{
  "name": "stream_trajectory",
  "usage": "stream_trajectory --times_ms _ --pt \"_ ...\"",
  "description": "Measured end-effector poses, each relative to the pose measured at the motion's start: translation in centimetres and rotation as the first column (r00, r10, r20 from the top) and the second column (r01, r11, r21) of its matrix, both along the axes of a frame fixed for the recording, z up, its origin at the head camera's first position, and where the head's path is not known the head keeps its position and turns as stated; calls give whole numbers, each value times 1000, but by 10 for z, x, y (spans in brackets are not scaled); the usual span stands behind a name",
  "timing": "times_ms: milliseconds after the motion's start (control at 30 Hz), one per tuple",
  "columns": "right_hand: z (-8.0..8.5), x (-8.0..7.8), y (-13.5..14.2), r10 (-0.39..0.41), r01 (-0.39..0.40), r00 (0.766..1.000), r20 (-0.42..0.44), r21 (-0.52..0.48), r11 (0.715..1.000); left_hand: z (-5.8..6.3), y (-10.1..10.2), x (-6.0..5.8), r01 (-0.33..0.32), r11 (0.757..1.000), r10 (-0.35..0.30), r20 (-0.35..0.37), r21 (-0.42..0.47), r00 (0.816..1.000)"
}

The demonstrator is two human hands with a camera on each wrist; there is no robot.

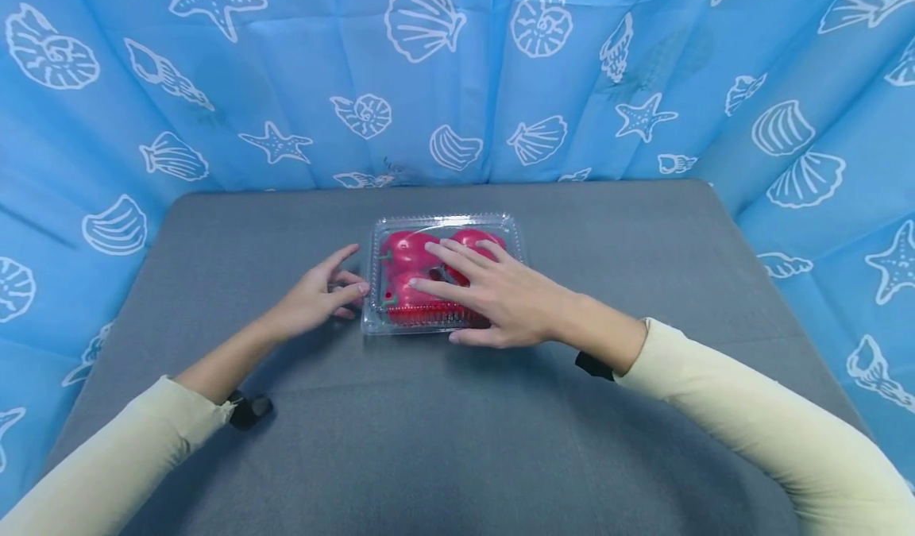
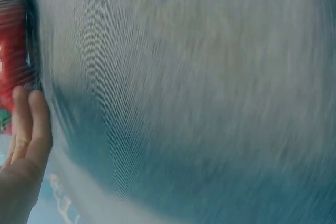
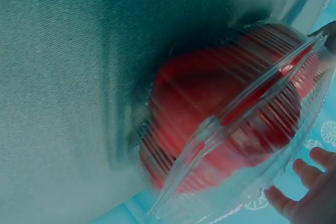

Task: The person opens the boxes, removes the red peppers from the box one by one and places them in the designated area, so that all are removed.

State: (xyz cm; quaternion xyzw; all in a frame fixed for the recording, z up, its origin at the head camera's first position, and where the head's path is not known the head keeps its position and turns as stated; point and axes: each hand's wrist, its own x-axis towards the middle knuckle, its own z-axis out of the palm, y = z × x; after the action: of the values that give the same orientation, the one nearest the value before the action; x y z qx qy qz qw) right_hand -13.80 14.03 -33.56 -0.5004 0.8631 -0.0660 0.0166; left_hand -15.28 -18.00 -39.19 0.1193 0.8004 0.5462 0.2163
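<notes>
A clear plastic clamshell box point(image 1: 443, 220) with a ribbed rim sits on the grey table, its lid down. Inside lie several red tomatoes point(image 1: 409, 246), green stem ends showing on the left ones. My right hand point(image 1: 511, 302) spreads over the right half of the lid, fingers apart and fairly straight. From the right wrist view, the fingertips of that hand point(image 3: 310, 190) are beside the lid's edge. On the box's left side is my left hand point(image 1: 318, 298), fingers loosely bent, thumb tip right at the wall. The left wrist view has the box point(image 2: 31, 45) just beyond two extended fingers point(image 2: 39, 114).
Grey cloth covers the table point(image 1: 457, 433), which has rounded far corners. Behind and around it hangs a blue curtain point(image 1: 486, 67) printed with white shells and starfish. A black device point(image 1: 250, 410) is strapped under the left wrist, and a similar black strap point(image 1: 595, 365) is on the right.
</notes>
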Motion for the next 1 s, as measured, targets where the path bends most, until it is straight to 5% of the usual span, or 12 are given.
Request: stream_trajectory --times_ms 100,333,600,867,1000 --pt "0 1 -4 43 -44 999 -23 -15 999 -2 0 2 -57 994 42 153 95 987" --pt "-2 3 -13 120 -121 991 -57 -18 992 -4 1 6 -126 977 45 406 175 913" --pt "-7 4 -22 172 -170 981 -84 32 985 -4 1 10 -197 957 62 511 213 857" --pt "-14 6 -28 160 -157 985 -67 53 986 -7 0 18 -162 948 4 502 273 865" --pt "-15 8 -30 153 -149 986 -64 69 986 -5 0 22 -186 936 3 521 299 853"
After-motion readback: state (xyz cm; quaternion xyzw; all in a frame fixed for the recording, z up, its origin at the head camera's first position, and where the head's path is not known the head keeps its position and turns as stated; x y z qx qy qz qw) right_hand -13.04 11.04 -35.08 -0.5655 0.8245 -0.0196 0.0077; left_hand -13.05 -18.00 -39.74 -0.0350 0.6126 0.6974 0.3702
